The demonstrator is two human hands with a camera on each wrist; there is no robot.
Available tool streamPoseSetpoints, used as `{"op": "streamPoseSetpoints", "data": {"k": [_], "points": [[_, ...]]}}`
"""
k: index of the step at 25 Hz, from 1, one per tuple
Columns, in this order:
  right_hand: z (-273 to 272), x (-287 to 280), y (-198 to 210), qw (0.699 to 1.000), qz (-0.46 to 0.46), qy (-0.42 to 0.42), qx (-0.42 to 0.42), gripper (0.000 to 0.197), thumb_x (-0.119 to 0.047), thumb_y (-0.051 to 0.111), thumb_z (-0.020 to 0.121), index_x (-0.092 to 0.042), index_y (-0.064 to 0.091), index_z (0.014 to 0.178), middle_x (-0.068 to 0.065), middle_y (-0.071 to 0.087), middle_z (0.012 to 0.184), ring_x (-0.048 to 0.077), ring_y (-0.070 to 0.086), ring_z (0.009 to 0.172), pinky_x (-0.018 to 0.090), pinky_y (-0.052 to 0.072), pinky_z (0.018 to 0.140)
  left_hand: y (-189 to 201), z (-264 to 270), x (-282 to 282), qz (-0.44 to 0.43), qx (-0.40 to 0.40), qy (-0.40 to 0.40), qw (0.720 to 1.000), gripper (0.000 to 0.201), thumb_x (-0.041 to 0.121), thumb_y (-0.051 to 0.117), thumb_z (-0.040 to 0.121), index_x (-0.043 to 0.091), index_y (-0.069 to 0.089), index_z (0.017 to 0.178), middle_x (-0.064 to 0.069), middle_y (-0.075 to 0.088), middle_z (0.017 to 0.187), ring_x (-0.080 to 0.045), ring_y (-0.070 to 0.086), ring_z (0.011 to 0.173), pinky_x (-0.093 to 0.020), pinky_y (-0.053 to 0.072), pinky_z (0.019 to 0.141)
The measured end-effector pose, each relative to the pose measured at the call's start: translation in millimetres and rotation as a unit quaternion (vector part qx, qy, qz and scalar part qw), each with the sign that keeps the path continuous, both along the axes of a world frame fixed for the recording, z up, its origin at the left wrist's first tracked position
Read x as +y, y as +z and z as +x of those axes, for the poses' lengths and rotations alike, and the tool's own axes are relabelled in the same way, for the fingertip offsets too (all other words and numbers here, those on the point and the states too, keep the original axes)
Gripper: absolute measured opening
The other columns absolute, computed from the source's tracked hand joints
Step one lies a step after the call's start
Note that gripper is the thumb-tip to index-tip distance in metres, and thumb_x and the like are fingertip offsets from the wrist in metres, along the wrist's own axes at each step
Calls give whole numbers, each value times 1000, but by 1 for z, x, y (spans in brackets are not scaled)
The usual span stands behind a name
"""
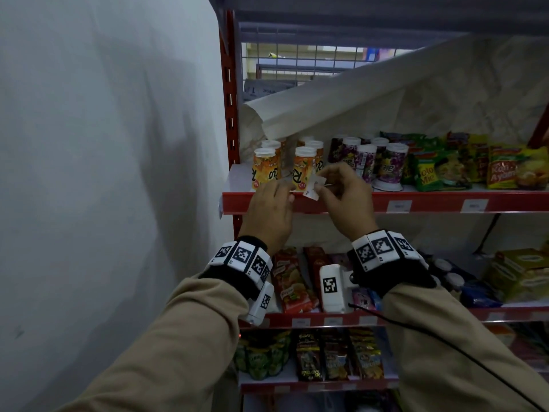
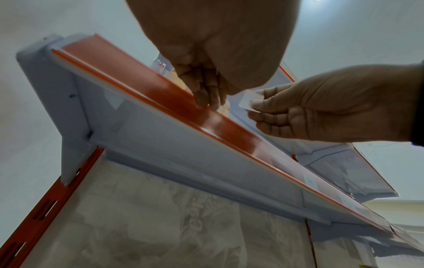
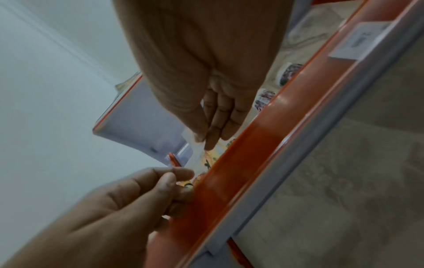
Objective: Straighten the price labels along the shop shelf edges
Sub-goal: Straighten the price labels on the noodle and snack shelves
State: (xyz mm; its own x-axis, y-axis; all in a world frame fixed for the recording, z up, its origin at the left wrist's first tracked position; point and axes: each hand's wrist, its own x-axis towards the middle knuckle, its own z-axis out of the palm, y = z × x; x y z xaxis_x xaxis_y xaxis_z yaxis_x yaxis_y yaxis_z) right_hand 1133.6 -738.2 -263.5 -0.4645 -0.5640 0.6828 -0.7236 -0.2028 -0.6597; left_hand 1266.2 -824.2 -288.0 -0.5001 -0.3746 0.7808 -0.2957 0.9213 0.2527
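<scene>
- A small white price label (image 1: 312, 189) is pinched between the thumb and fingertips of the right hand (image 1: 344, 200), just above the red shelf edge (image 1: 430, 205) of the top stocked shelf and tilted at an angle.
- From the left wrist view, the same label (image 2: 250, 99) is seen lifted off the red strip, held in curled fingers (image 2: 263, 105).
- The left hand (image 1: 269, 215) is placed on the red edge strip just left of the label, its fingers curled over the top of the strip; whether anything is pinched there cannot be told.
- In the right wrist view, the left hand's fingers (image 3: 181, 195) are seen touching the red strip.
- Two more labels (image 1: 399, 206) are seated flat in the same strip, further to the right, well apart from the hands.
- Behind the hands, orange drink cups (image 1: 304, 169) and purple drink cups (image 1: 389, 168) stand on the shelf, with noodle packets (image 1: 439, 171) further right.
- A crumpled white sheet (image 1: 386, 93) is draped above and behind the goods.
- Lower shelves hold snack packets (image 1: 292, 281).
- Beige sleeves (image 1: 184, 346) and wristbands (image 1: 243, 260) with black-and-white square markers are worn on both arms.
</scene>
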Motion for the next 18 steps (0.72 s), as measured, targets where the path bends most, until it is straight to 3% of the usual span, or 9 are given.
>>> {"op": "streamPoseSetpoints", "data": {"k": [3, 5, 7, 11, 15, 18], "points": [[8, 0, -6, 994, -25, 61, -91, 34, -1, 67, 83, -19, 52, 108, 1, 63, 96, 11, 66, 85, 21, 54, 73, 1, -3, -4, 38, 23, -22, 999, 30, 26, 43, 99, 6, 59, 115, -11, 60, 108, -24, 50, 102, -33, 40, 87], [13, -2, -13, 991, -20, 72, -114, 31, -1, 68, 83, -20, 55, 105, 3, 63, 96, 13, 66, 82, 23, 55, 74, 1, -4, -7, 49, 34, -32, 998, 25, 26, 48, 98, 6, 60, 107, -9, 61, 103, -22, 50, 98, -32, 40, 83], [15, -3, -18, 996, -10, 46, -76, 22, -4, 67, 84, -19, 59, 99, 1, 64, 91, 10, 63, 76, 24, 53, 71, 1, -4, -9, 38, 25, -28, 999, 16, 19, 52, 95, 5, 60, 98, -10, 59, 97, -24, 50, 93, -34, 42, 80], [7, 1, -12, 994, 26, -37, 99, 12, -8, 59, 86, -15, 67, 92, -5, 65, 83, 8, 58, 72, 27, 49, 66, 4, 1, -8, -4, -2, -18, 1000, 12, 17, 60, 90, 6, 61, 95, -9, 58, 94, -24, 50, 89, -31, 40, 77], [-3, -1, -4, 995, 27, -52, 79, 12, -12, 59, 89, -18, 68, 93, -1, 69, 86, 14, 62, 77, 39, 54, 71, 3, 16, -14, -35, -58, 39, 997, 22, 18, 66, 84, 10, 62, 105, -7, 59, 101, -25, 53, 95, -42, 45, 81], [0, -8, -4, 991, 50, -36, 115, 11, -12, 60, 88, -18, 68, 93, -2, 68, 88, 19, 60, 83, 43, 51, 76, 3, 23, -19, -1, -44, 26, 999, 26, 13, 66, 84, 10, 60, 110, -7, 59, 105, -24, 52, 99, -36, 46, 86]]}}
